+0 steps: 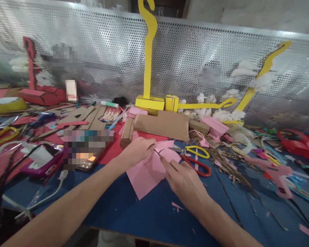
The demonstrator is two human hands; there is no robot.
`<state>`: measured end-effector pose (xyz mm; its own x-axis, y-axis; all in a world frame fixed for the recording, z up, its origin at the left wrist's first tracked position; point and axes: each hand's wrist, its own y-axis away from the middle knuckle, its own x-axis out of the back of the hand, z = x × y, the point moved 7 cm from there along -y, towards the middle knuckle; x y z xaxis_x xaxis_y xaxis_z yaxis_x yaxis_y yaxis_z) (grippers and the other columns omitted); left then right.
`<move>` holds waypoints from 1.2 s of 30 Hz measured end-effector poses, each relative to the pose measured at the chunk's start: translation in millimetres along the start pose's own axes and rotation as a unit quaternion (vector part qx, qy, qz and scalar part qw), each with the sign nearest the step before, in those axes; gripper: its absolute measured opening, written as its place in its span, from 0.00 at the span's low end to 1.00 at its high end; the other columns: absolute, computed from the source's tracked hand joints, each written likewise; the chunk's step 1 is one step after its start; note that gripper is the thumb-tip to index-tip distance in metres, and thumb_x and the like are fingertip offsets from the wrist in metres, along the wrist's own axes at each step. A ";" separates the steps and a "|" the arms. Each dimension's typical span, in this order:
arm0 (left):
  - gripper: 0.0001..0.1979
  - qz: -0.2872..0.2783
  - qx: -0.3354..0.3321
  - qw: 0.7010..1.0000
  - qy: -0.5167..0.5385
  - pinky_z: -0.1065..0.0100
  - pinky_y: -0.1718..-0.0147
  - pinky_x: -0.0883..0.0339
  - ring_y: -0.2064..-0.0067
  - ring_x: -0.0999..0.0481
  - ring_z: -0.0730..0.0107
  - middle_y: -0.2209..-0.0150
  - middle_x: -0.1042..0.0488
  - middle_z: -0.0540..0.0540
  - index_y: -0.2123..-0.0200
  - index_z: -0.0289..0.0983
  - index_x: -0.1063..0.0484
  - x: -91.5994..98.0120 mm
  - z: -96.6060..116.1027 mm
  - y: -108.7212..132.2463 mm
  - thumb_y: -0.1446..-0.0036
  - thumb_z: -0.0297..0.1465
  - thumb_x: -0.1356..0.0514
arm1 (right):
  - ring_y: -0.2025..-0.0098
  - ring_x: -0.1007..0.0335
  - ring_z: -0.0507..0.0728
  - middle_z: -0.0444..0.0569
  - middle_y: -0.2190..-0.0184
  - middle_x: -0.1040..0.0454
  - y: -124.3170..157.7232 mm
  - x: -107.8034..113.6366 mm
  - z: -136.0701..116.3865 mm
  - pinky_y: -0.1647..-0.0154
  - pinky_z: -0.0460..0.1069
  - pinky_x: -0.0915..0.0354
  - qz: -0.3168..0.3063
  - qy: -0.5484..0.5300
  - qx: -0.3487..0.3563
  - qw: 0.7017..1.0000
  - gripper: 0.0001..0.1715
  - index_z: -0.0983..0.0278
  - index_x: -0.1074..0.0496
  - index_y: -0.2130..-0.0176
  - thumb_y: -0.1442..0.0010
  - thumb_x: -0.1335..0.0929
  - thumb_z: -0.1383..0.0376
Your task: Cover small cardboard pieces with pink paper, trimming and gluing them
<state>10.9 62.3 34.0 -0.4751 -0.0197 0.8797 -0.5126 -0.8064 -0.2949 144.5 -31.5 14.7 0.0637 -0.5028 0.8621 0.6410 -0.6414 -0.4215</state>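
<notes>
Here, in the head view, a pink paper (146,175) lies flat on the blue tabletop (134,216), its long axis running from its near-left corner up toward the far right; both hands meet at its far end. The left hand (137,151) comes in from the left of the paper, its grip closed on the far edge, fingers curled over it; the right hand (186,183) comes in from the right, fingertips (167,162) touching the sheet beside a dark curved line, though whether that grip pinches or only presses I cannot tell. Both hands are on the paper, the left nearer its far edge. Just right of the paper lie yellow-handled scissors (198,152) and red-handled scissors (199,168), neither touched; beyond the paper sits a brown cardboard piece (162,125); left of the paper, a phone (89,161).
</notes>
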 end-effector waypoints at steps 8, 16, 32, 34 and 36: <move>0.14 -0.009 -0.023 1.000 -0.016 0.67 0.66 0.41 0.63 0.20 0.62 0.66 0.18 0.45 0.62 0.36 0.24 -1.4 -0.3 -0.3 0.28 0.32 0.48 | 0.69 0.26 0.57 0.53 0.63 0.21 2.4 -2.8 -2.6 0.64 0.55 0.38 0.017 0.001 0.002 1.000 0.25 0.72 0.30 0.39 0.33 0.37 0.76; 0.14 -0.010 -0.028 0.999 -0.040 0.67 0.67 0.41 0.62 0.19 0.60 0.64 0.17 0.44 0.60 0.37 0.23 -0.3 -1.8 -0.8 0.28 0.33 0.48 | 0.70 0.27 0.58 0.51 0.66 0.22 0.6 3.1 -1.5 0.66 0.55 0.34 0.023 -0.014 0.001 1.000 0.24 0.74 0.31 0.39 0.32 0.38 0.74; 0.14 0.002 -0.044 0.998 -0.048 0.67 0.67 0.39 0.62 0.18 0.61 0.63 0.16 0.45 0.59 0.37 0.23 1.1 -4.3 -0.3 0.27 0.33 0.48 | 0.74 0.31 0.57 0.49 0.70 0.23 0.3 5.5 1.5 0.68 0.53 0.38 0.067 -0.059 -0.042 0.995 0.23 0.70 0.26 0.42 0.33 0.39 0.74; 0.14 0.008 -0.042 0.998 -0.051 0.67 0.65 0.37 0.61 0.18 0.61 0.62 0.16 0.44 0.59 0.37 0.22 1.1 -5.1 -0.8 0.27 0.33 0.48 | 0.72 0.29 0.57 0.49 0.69 0.22 1.6 4.3 2.8 0.68 0.52 0.37 0.064 -0.082 -0.057 0.993 0.23 0.70 0.26 0.42 0.34 0.38 0.75; 0.14 0.015 -0.041 0.998 -0.050 0.67 0.64 0.36 0.61 0.18 0.61 0.62 0.16 0.43 0.58 0.38 0.22 1.5 -6.1 -0.9 0.28 0.33 0.48 | 0.71 0.28 0.58 0.50 0.69 0.22 2.8 4.5 2.8 0.68 0.52 0.37 0.064 -0.094 -0.062 0.992 0.23 0.70 0.26 0.43 0.34 0.38 0.75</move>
<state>6.3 66.7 33.3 -0.4198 -0.1041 0.9016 -0.5581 -0.7538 -0.3469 148.8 -34.0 18.1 0.2864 -0.4755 0.8318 0.5202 -0.6519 -0.5518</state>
